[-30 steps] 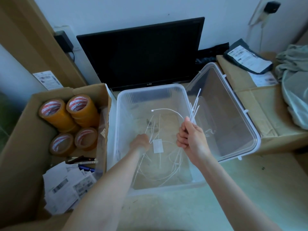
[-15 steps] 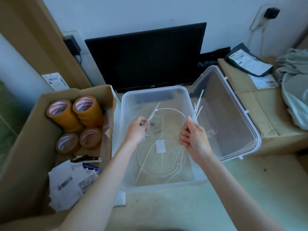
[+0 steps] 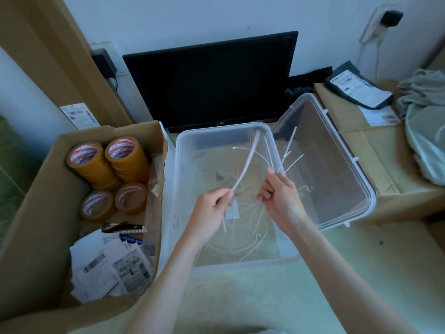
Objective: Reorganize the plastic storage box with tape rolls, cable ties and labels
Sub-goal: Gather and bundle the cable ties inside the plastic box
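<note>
Left hand raised, pinching cable tie; right hand gripping tie bundle; tape rolls left.

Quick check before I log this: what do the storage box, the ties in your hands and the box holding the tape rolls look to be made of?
Storage box: clear, slightly frosted plastic, since the floor shows through its walls. Cable ties: thin white flexible strips that bend in long curves, probably nylon; left hand pinches one, right hand holds several. Box with the tape rolls: matte brown cardboard with folded flaps.
</note>
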Motion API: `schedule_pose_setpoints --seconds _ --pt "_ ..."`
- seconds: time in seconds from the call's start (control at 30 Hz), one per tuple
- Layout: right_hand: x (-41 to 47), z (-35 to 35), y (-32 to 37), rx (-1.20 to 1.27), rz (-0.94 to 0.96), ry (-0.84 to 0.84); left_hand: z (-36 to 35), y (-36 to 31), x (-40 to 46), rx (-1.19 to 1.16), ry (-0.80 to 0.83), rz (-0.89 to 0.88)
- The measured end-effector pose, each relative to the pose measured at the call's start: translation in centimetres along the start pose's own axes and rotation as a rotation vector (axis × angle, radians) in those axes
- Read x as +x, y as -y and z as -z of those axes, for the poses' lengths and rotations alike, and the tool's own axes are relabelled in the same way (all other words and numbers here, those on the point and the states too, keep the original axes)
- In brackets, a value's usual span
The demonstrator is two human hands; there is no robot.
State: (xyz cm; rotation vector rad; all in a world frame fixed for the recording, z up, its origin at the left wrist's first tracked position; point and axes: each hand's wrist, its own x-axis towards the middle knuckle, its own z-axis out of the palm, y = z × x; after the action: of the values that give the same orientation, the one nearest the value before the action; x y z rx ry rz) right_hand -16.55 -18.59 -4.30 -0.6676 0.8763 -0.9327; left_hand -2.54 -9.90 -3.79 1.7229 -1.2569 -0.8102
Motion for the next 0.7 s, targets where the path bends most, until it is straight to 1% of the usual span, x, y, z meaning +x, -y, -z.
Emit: schedule_pose_setpoints --seconds 0.07,0.1,0.33,0.47,0.57,0.7 --pt "0.04 -0.01 -0.1 -0.038 0.008 0.007 -0.48 0.17 -0.15 0.043 0.042 -0.076" --pt "0.04 0.02 -0.14 -0.053 0.014 0.013 -0.64 0.23 -0.15 0.044 0.057 -0.085" --pt "-0.02 0.31 -0.4 -0.183 0.072 0.133 -1.08 -0.1 -0.34 0.097 0.153 -0.062" --pt "0.06 0.13 -0.59 -0.188 0.058 0.104 -1.13 0.17 -0.22 0.103 0.151 -0.023" --pt "0.06 -0.05 -0.53 -0.192 0.061 0.052 -1.1 0.71 0.01 0.164 0.144 -0.009" --pt "-0.02 -0.09 -0.47 -0.254 0.13 0.015 -1.13 0.75 0.07 0.133 0.162 0.008"
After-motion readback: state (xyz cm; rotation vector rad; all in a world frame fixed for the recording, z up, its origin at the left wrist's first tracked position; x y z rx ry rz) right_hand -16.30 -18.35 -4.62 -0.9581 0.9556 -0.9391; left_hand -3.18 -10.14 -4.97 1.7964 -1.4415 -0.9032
